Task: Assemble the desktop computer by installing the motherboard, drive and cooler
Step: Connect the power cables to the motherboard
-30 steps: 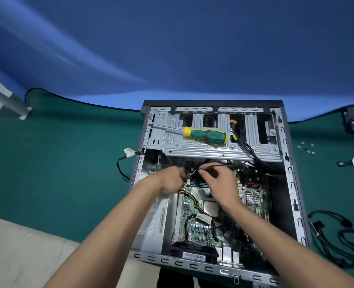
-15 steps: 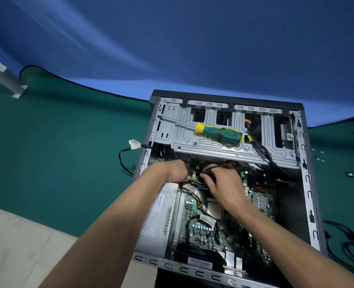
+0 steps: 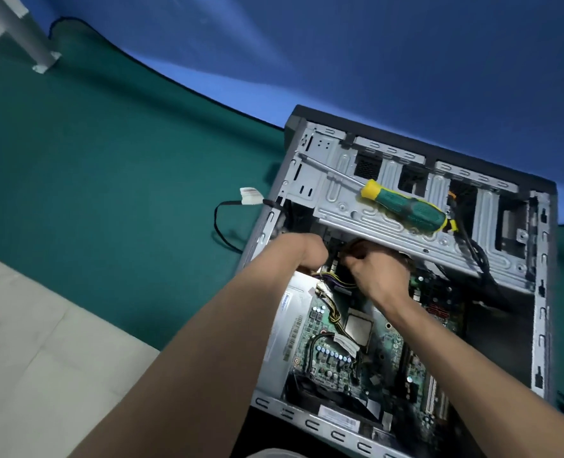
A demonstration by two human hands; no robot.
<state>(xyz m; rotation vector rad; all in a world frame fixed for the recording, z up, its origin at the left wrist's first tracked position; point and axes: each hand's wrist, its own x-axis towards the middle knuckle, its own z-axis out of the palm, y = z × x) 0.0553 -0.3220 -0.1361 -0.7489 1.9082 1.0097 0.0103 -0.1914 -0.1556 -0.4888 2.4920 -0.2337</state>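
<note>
Blue cloth (image 3: 340, 44) hangs behind our work, and a green mat (image 3: 108, 193) covers the desk, with a pale surface (image 3: 42, 342) showing at the lower left. On the mat lies the open computer case (image 3: 543, 292), its side off, so that we look straight into it. Our left hand (image 3: 307, 252) and right hand (image 3: 378, 272) both reach in just under the silver drive cage (image 3: 346, 180) at the far end of the case. The right grip is curled, its fingers closed around a dark cable (image 3: 351, 247) near the edge of the cage. The left grip is also curled, knuckles toward us; its fingertips are hidden, so we cannot tell what it holds, though a bundle of yellow and purple wires (image 3: 332, 279) runs out just below it.

Inside the case sits the green motherboard (image 3: 386, 352), flat on the floor of the case, with the bare square processor (image 3: 358, 327) near its middle. Left of the board lies the silver power supply (image 3: 294, 319), label up. A screwdriver (image 3: 406, 206) with a green and yellow handle rests on top of the drive cage, its shaft pointing to the far left corner. A black cable (image 3: 221, 223) with a white tag loops out onto the mat beside the left wall of the case.
</note>
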